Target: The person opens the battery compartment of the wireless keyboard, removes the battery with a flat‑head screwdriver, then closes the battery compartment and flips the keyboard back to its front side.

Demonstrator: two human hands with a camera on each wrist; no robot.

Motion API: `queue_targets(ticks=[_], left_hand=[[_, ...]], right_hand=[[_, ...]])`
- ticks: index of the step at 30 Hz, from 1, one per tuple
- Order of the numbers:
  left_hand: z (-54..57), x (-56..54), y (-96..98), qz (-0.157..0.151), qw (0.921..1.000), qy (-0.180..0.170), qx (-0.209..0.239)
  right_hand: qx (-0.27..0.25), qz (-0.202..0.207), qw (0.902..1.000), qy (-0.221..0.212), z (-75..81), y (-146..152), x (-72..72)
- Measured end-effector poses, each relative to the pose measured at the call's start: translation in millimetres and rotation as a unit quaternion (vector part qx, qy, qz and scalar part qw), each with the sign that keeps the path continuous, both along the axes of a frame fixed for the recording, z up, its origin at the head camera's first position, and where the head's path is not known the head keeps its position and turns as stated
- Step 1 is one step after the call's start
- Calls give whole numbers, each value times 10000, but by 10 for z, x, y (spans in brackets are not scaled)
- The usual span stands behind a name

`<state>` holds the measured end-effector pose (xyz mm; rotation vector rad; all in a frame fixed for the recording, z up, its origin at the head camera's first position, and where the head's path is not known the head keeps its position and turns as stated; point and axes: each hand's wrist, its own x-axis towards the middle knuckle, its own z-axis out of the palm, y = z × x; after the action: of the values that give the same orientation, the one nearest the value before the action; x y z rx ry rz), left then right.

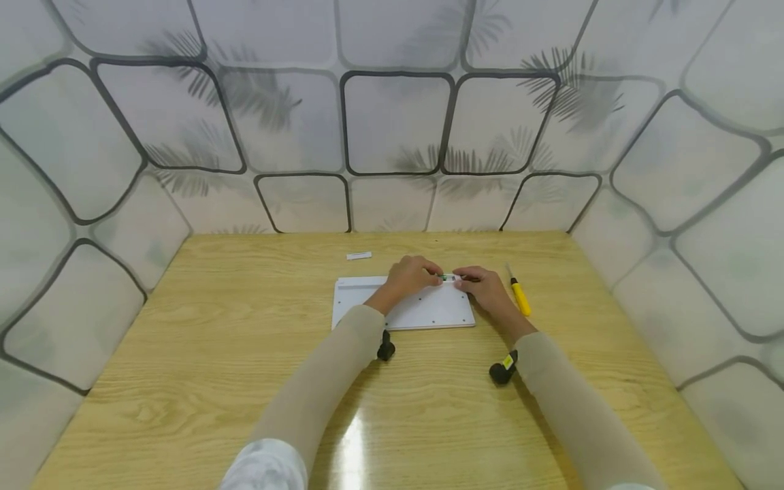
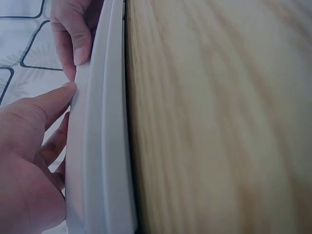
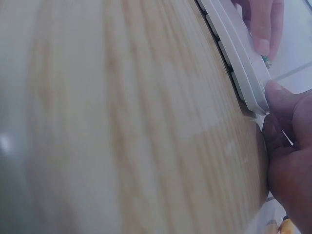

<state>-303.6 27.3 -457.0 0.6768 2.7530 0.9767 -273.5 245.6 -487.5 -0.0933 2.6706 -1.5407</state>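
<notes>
A white keyboard (image 1: 429, 313) lies face down on the table, small screws dotted over its back and keys showing beneath its edge in the right wrist view. At its far right corner is an open slot (image 1: 452, 278). My left hand (image 1: 409, 273) reaches over the back, thumb and fingertips pinching a small green piece (image 3: 266, 61) at the slot; the fingers mostly hide it. My right hand (image 1: 486, 286) grips the keyboard's far right corner, its thumb (image 3: 279, 92) on the back and a finger at the edge. Both hands are close together in the left wrist view.
A small white cover strip (image 1: 358, 256) lies behind the keyboard, to the left. Right of my right hand is a screwdriver (image 1: 520, 296) with a yellow and black handle, its shaft pointing away. A patterned wall (image 1: 392, 122) stands at the back of the wooden table (image 1: 202, 340).
</notes>
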Motion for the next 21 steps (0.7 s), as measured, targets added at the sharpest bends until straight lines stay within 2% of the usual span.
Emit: queue_targets(ticks=[10,16,21], left_hand=[[-3,0,49,158,9998,-19,-81],[-22,-11,46,131,9997,-57,217],[-41,-11,19,65,9978,-171,643]], right_hand=[[-4,36,10000,-16,28,-29,4],[11,-20,10000,-23,15,-31,2],[1,-15,10000,-27,21,-30,4]])
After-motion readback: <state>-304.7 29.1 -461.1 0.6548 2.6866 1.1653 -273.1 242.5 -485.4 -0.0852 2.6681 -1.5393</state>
